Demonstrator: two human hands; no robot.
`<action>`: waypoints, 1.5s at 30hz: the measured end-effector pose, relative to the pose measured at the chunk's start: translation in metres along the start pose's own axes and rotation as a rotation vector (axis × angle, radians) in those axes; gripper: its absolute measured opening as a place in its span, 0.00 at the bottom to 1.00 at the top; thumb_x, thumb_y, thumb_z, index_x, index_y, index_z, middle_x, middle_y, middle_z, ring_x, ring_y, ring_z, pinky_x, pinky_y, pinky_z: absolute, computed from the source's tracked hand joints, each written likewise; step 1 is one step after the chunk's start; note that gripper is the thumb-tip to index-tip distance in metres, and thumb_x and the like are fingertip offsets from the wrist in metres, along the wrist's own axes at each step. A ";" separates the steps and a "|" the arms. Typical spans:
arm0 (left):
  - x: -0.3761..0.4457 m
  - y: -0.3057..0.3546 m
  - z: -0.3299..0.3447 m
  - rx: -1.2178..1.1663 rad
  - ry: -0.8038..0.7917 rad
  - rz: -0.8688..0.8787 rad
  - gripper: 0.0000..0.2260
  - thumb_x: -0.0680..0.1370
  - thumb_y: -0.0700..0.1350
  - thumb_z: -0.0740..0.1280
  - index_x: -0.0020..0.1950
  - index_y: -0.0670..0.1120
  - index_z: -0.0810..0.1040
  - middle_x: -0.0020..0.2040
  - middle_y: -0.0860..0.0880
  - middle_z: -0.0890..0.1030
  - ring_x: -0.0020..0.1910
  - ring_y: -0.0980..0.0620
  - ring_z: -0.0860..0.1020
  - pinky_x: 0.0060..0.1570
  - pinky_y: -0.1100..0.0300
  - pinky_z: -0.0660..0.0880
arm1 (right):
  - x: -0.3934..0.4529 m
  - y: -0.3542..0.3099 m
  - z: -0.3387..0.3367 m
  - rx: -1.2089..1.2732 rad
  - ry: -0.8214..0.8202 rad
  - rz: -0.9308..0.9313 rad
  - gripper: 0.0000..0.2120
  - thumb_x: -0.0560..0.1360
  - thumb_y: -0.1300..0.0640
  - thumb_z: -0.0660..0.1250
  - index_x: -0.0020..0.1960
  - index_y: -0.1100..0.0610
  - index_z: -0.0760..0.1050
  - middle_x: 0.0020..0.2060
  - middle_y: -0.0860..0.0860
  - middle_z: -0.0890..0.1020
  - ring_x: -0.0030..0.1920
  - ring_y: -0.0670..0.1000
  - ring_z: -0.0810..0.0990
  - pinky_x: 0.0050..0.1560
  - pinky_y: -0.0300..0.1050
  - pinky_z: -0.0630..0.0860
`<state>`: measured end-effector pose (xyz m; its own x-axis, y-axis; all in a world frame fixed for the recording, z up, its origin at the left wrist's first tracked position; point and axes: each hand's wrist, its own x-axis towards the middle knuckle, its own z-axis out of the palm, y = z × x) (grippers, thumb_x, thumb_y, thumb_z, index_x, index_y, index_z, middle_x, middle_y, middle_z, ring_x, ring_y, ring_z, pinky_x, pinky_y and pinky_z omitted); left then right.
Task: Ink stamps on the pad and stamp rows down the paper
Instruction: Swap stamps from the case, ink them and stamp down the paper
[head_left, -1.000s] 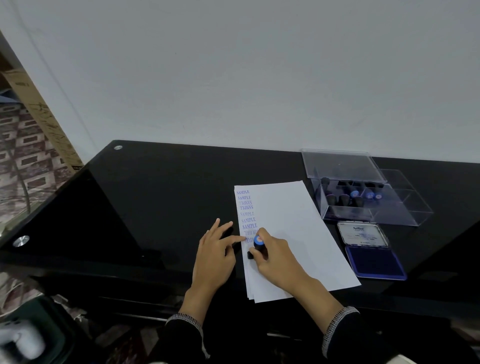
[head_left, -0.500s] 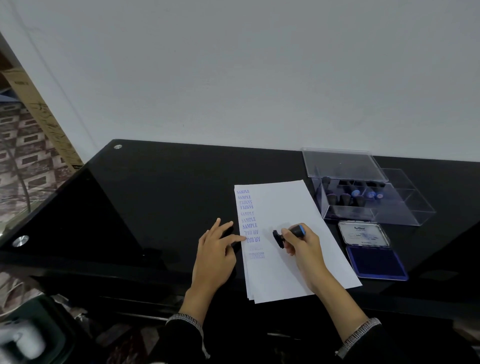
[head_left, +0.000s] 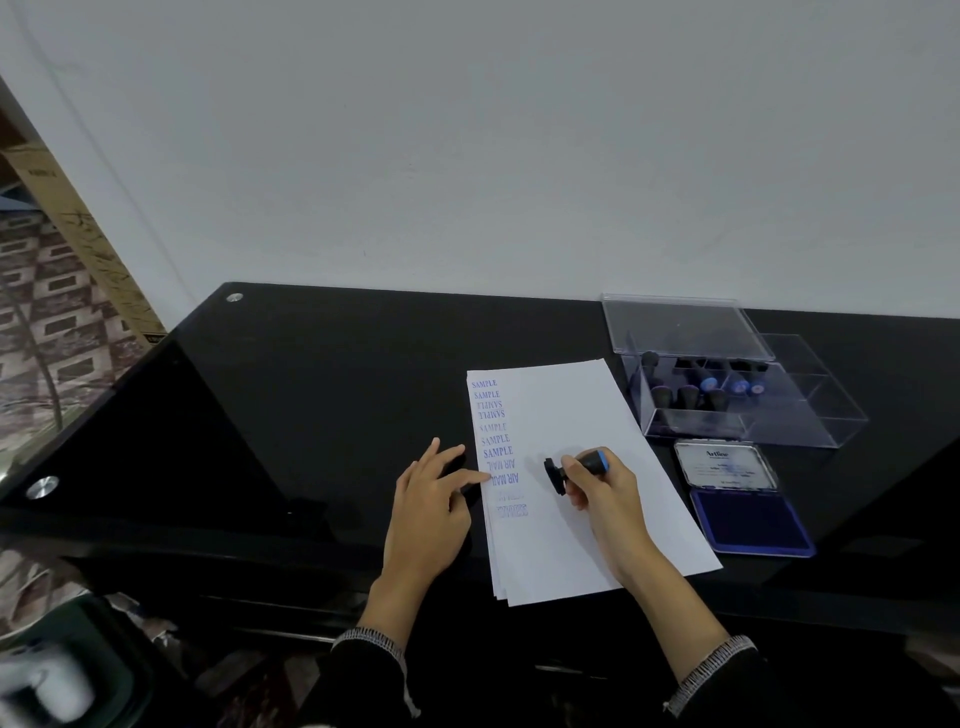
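The right hand (head_left: 605, 486) grips a black stamp (head_left: 574, 470) with a blue cap, fingers (head_left: 571, 464) curled round its handle, holding it on its side above the middle of the paper (head_left: 571, 415). The left hand (head_left: 428, 506) lies at the paper's left edge, fingers spread, with one fingertip pressing on the sheet's margin. The paper rests on the black worktop (head_left: 311, 389), with a column of blue prints down its left side reading SAMPLE and AIR MAIL, some upside down. Just right of the paper sits the open ink pad (head_left: 750, 519), its lid folded back. Behind it stands a clear box (head_left: 727, 395) holding more stamps.
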<state>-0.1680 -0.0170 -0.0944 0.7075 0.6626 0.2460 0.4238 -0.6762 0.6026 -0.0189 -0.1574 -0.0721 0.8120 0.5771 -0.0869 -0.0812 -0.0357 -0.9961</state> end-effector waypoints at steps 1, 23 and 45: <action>0.000 0.000 0.000 0.001 0.004 0.002 0.18 0.78 0.37 0.61 0.56 0.58 0.81 0.70 0.56 0.71 0.75 0.58 0.56 0.74 0.56 0.50 | 0.000 0.000 0.000 -0.005 0.000 -0.003 0.09 0.76 0.59 0.67 0.38 0.57 0.71 0.26 0.47 0.75 0.28 0.45 0.71 0.31 0.34 0.70; -0.009 0.151 0.085 -0.081 -0.251 0.283 0.20 0.81 0.53 0.58 0.72 0.50 0.67 0.75 0.55 0.62 0.76 0.57 0.50 0.71 0.65 0.36 | -0.013 -0.027 -0.176 -0.604 0.475 -0.176 0.21 0.75 0.45 0.64 0.28 0.52 0.64 0.23 0.51 0.71 0.25 0.44 0.69 0.29 0.42 0.68; -0.013 0.148 0.118 0.067 -0.262 0.332 0.31 0.76 0.67 0.51 0.76 0.54 0.60 0.76 0.59 0.60 0.76 0.60 0.47 0.69 0.66 0.30 | 0.017 -0.022 -0.166 -1.390 0.277 -0.150 0.13 0.74 0.57 0.61 0.33 0.52 0.62 0.24 0.47 0.67 0.26 0.53 0.65 0.29 0.44 0.59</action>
<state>-0.0479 -0.1637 -0.0975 0.9278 0.3068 0.2124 0.1780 -0.8642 0.4706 0.0920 -0.2821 -0.0544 0.8601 0.4772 0.1804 0.5064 -0.8412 -0.1894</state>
